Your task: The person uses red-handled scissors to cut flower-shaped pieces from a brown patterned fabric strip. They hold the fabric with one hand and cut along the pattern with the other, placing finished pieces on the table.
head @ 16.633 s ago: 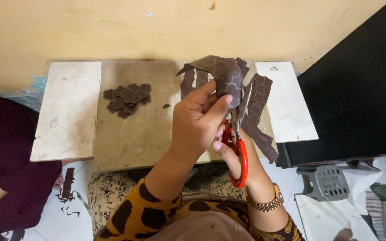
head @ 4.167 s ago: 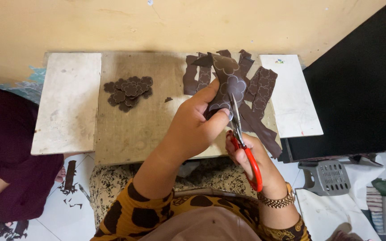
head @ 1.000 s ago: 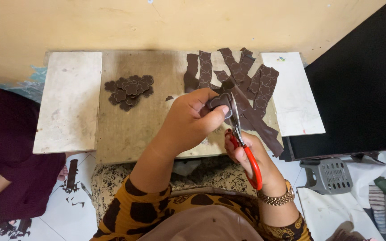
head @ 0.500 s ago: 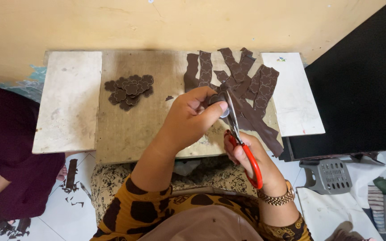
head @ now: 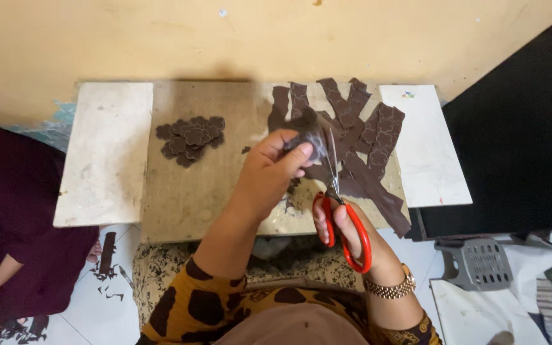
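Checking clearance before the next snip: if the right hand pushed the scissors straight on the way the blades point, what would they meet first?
The right hand aims the red-handled scissors up and away. First in line is the small dark brown piece pinched by the left hand, then the brown strips beyond; depth is unclear.

Left hand (head: 269, 172) pinching a small dark cutout (head: 306, 142), right hand (head: 346, 233) working red-handled scissors (head: 340, 211), above a worktop (head: 186, 198) bearing brown strips (head: 365, 147) and a pile of cut shapes (head: 190, 134).

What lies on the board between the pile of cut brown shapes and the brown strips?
In the head view, mostly bare board separates the pile of cut shapes from the strips; only one tiny dark scrap lies there.
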`<state>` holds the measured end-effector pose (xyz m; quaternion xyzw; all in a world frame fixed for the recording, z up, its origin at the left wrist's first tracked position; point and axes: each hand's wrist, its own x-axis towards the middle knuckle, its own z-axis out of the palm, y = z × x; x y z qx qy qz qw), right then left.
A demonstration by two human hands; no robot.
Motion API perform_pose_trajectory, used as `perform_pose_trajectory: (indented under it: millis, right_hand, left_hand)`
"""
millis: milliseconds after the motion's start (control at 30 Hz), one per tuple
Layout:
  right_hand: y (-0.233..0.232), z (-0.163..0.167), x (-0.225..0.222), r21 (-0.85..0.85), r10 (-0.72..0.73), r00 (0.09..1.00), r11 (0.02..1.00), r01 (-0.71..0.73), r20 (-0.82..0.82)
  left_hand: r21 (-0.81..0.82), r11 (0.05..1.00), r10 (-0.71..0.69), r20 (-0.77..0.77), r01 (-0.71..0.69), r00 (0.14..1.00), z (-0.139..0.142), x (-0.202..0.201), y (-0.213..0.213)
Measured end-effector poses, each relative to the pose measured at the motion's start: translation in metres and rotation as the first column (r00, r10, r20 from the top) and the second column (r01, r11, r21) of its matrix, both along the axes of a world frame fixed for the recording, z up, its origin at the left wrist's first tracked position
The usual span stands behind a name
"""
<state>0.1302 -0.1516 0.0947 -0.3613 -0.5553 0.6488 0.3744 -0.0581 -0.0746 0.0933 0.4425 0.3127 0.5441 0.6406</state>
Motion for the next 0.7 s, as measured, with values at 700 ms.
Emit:
perform_pose_trajectory:
  millis: [700]
  right_hand:
    - [0.036,0.013,-0.003,0.185,0.041,0.996,0.981,-0.056,0.085]
  left_hand:
    - [-0.012,0.977,0.213,0.124,-0.213,0.969,0.023,0.014,-0.001]
